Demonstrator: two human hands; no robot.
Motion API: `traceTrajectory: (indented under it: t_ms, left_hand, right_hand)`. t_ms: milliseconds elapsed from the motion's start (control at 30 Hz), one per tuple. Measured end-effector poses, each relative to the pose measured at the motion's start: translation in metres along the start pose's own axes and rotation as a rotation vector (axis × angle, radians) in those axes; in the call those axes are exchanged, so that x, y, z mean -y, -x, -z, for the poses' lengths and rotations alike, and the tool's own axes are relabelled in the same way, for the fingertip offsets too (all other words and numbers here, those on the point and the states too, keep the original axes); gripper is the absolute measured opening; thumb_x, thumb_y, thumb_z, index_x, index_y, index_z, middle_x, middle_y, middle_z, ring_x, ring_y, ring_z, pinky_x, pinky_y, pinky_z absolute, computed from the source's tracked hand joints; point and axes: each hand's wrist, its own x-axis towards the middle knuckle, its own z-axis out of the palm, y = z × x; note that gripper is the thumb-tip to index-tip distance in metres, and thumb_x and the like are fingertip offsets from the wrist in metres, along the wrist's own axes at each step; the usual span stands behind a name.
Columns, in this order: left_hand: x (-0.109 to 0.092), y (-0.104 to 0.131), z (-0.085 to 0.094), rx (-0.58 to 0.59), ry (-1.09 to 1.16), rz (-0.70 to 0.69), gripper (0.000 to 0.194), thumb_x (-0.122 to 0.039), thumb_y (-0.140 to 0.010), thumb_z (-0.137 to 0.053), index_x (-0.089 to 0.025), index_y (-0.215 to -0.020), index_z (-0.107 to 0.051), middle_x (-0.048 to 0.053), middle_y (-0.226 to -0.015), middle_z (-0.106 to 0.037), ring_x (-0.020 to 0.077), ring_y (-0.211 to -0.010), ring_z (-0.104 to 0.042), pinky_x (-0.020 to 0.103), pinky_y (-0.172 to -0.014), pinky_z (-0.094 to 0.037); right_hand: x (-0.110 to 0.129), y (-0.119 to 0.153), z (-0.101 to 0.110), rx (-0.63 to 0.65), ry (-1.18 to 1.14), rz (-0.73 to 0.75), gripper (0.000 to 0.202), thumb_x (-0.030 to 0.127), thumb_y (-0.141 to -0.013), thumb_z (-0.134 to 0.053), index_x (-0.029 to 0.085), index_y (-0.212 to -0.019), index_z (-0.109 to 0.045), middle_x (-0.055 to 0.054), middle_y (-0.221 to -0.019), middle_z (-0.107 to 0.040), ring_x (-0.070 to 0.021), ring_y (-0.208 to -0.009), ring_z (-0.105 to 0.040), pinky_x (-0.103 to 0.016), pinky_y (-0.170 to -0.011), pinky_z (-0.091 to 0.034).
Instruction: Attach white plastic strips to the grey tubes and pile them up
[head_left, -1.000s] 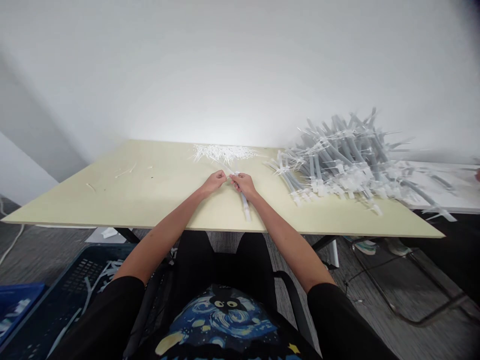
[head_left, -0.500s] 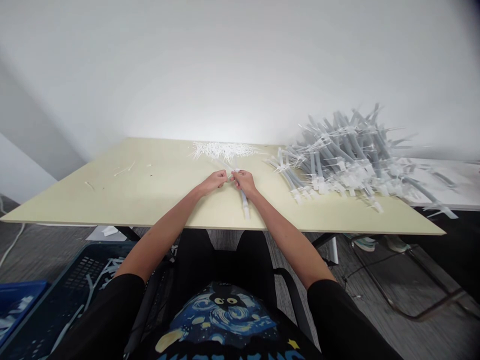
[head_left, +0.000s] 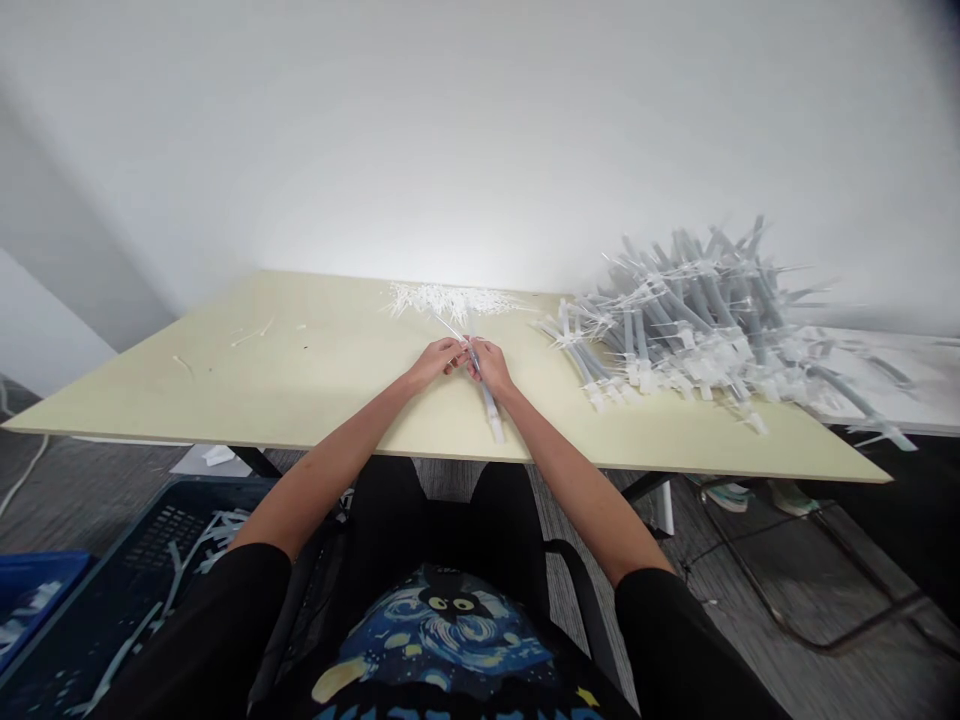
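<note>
My right hand (head_left: 489, 366) is closed around a grey flexible tube (head_left: 490, 402), which slants across the table with a whitish end piece toward me. My left hand (head_left: 437, 360) meets it at the tube's upper part, fingers pinched on a thin white cable tie (head_left: 448, 326) that sticks out up and left. The fingers hide where the tie meets the tube. Just beyond both hands lies a pile of loose white cable ties (head_left: 442, 298).
A big heap of grey tubes (head_left: 686, 300) with white ends and ties covers the table's right side. Some stray ties (head_left: 251, 335) lie at left on the pale table (head_left: 300, 400). Below left stand a dark crate (head_left: 142, 540) of tubing and a blue bin (head_left: 56, 570).
My left hand has come in against the tube, its fist loosened into a pinch. The right hand stays on the tube. The view has shifted slightly.
</note>
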Motion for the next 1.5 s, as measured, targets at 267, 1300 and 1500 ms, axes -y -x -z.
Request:
traceTrajectory:
  t_ms: [267,1300,1500]
  left_hand:
    - [0.0,0.0,-0.001,-0.012,-0.019,-0.044,0.029,-0.044,-0.075,-0.059,-0.016,-0.082,-0.057,0.0,-0.066,-0.052,0.0089,-0.058,-0.046,0.022,-0.052,-0.032]
    - [0.011,-0.007,-0.006,-0.096,0.082,0.011,0.03,-0.043,-0.078,-0.053,-0.014,-0.076,-0.056,0.001,-0.063,-0.053,0.0086,-0.052,-0.045,0.023,-0.051,-0.034]
    - [0.006,-0.004,-0.008,-0.053,0.063,-0.029,0.033,-0.047,-0.077,-0.056,-0.014,-0.078,-0.054,0.003,-0.068,-0.056,0.0103,-0.062,-0.052,0.022,-0.055,-0.036]
  right_hand:
    - [-0.001,-0.001,-0.002,0.019,-0.078,-0.038,0.035,0.044,-0.085,-0.046,0.012,-0.082,-0.06,-0.004,-0.061,-0.063,-0.0061,-0.034,-0.043,-0.019,-0.031,-0.027]
    - [-0.003,-0.003,0.007,-0.062,0.018,-0.018,0.047,0.059,-0.08,-0.046,0.015,-0.064,-0.054,0.0,-0.045,-0.051,-0.0066,-0.034,-0.038,-0.02,-0.034,-0.027]
    - [0.001,0.001,-0.004,-0.029,-0.013,-0.034,0.049,0.062,-0.079,-0.044,0.016,-0.065,-0.053,0.001,-0.043,-0.05,-0.0067,-0.032,-0.037,-0.021,-0.033,-0.026]
